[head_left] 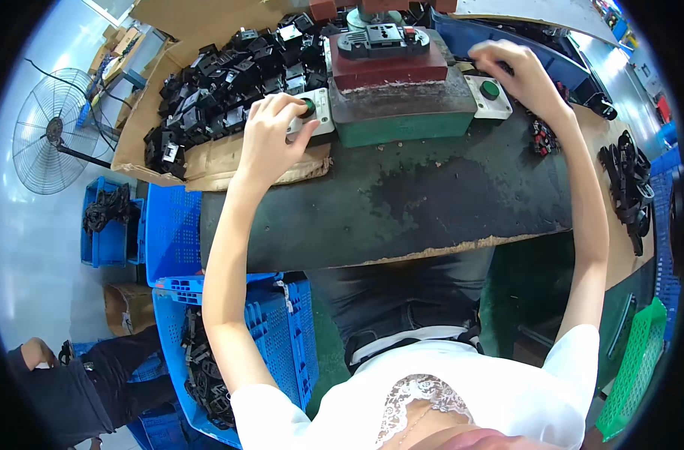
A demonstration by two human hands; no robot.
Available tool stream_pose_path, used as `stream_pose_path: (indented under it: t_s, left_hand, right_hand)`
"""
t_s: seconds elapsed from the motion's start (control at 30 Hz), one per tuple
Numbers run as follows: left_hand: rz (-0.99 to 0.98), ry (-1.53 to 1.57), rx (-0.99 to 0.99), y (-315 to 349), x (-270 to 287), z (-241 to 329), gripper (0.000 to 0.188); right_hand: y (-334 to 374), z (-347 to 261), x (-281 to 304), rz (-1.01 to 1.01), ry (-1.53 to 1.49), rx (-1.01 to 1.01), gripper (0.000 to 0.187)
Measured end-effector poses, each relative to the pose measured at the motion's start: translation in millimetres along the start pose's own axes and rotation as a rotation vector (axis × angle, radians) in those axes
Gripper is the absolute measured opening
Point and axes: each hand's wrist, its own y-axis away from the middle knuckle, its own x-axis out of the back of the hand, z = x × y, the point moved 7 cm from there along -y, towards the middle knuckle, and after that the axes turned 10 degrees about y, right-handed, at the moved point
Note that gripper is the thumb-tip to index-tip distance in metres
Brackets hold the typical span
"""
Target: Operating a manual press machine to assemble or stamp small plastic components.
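My left hand rests at the left button box, its fingertips over the green push button and its thumb held apart; it holds nothing. Beside the right button box, my right hand hovers with loosely bent fingers and nothing visible in them. The other green push button shows uncovered just below those fingers. Between the hands stands a press base with a dark red block on top. A grey and black socket housing sits on that block, under the press head.
A cardboard box full of black plastic housings stands at the left. A blue bin is at the back right. Small red and black parts and black cables lie on the right. Blue crates stand below left, near another person.
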Motion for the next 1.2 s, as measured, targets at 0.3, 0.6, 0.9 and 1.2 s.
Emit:
stream_pose_path:
  t_s: [0.3,0.6,0.9,1.2]
  left_hand:
    - [0.036,-0.115,-0.005,-3,-4,4,0.037]
    - [0.055,-0.118,0.076,-5,-4,6,0.04]
    - [0.067,-0.067,0.065,-3,-2,4,0.044]
    - [0.036,-0.066,0.009,-31,-2,-1,0.06]
  right_hand:
    - [42,-6,-13,0.077,0.071,-0.038,0.025]
    - [50,-8,-14,0.158,0.125,-0.044,0.025]
    - [59,-1,-11,0.086,0.017,-0.083,0.026]
    - [228,239,77,-0.169,0.996,-0.673,0.041]
